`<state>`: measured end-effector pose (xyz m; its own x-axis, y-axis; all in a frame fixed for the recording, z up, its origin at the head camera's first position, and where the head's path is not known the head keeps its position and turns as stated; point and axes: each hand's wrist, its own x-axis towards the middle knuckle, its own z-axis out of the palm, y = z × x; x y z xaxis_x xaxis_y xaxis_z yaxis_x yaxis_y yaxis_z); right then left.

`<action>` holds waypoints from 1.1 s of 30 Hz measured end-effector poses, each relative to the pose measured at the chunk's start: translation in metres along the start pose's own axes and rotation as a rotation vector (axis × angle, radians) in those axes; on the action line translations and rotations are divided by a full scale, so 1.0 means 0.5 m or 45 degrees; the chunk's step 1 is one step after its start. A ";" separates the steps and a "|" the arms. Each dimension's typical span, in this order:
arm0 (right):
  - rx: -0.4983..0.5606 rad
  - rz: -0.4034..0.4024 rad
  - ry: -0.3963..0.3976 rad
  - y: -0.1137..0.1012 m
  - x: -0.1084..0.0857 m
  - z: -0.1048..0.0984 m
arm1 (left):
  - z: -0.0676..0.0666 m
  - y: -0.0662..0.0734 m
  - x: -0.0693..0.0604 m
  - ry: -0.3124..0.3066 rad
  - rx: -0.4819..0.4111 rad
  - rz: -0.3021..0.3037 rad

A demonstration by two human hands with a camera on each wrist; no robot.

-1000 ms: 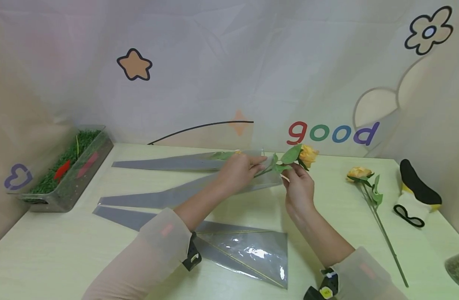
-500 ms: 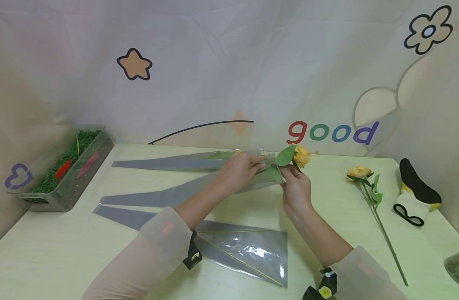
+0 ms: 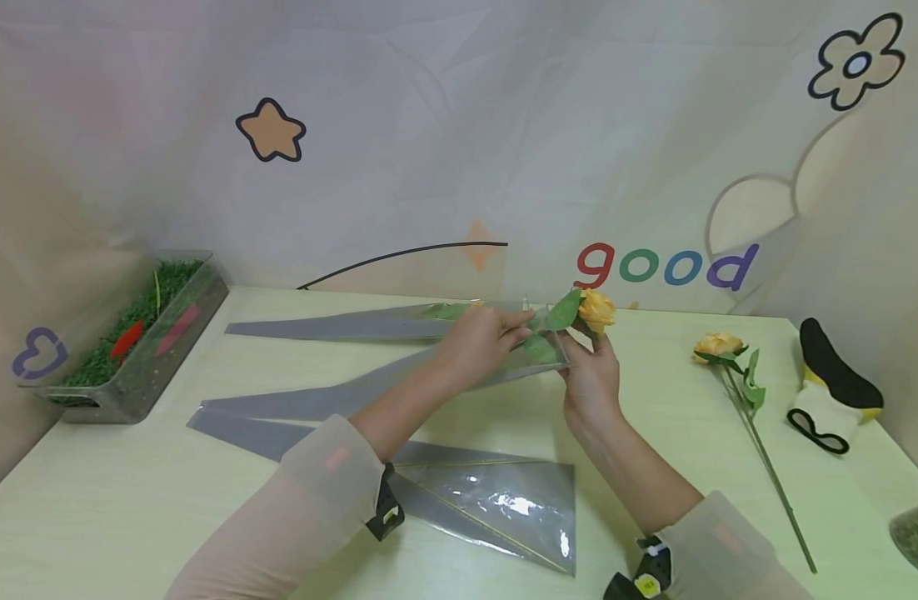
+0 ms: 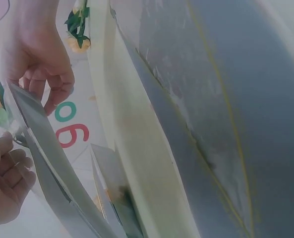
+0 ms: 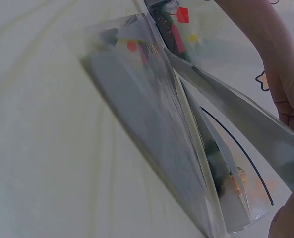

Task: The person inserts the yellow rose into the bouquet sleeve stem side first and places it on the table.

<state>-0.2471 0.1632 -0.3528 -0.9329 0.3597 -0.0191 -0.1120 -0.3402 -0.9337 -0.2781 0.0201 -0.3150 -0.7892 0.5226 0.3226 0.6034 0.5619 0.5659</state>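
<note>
A yellow artificial rose [image 3: 597,310] lies with its bloom and one leaf outside the mouth of a clear and grey tapered flower sleeve [image 3: 384,379]. Lower leaves show green through the film, while the stem inside is mostly hidden. My left hand [image 3: 476,343] pinches the sleeve near its mouth, thumb and forefinger pointing right. Just beneath the bloom, my right hand [image 3: 592,375] pinches the rose, its fingers close against the sleeve's edge. The left wrist view has my right hand [image 4: 40,64] above and my left hand [image 4: 8,183] below, the sleeve [image 4: 67,183] running between.
Behind lies another sleeve [image 3: 316,327] with a rose in it. A flat sleeve [image 3: 496,500] lies in front. To the right are a loose yellow rose [image 3: 717,346] and a black-and-white object [image 3: 837,392]. A clear bin [image 3: 140,392] with green turf stands left.
The rose has slid left into the sleeve, and its lower leaves are now behind the film. My right hand moved slightly left with it and shifted its fingers. My left hand stayed put.
</note>
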 end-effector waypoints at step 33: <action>-0.060 0.043 -0.110 -0.014 -0.006 -0.006 | -0.003 -0.003 0.001 0.019 -0.005 0.003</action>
<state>-0.2424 0.1674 -0.3471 -0.9621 0.2717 -0.0221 -0.0654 -0.3088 -0.9489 -0.2797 0.0185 -0.3147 -0.7894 0.5141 0.3355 0.6049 0.5580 0.5681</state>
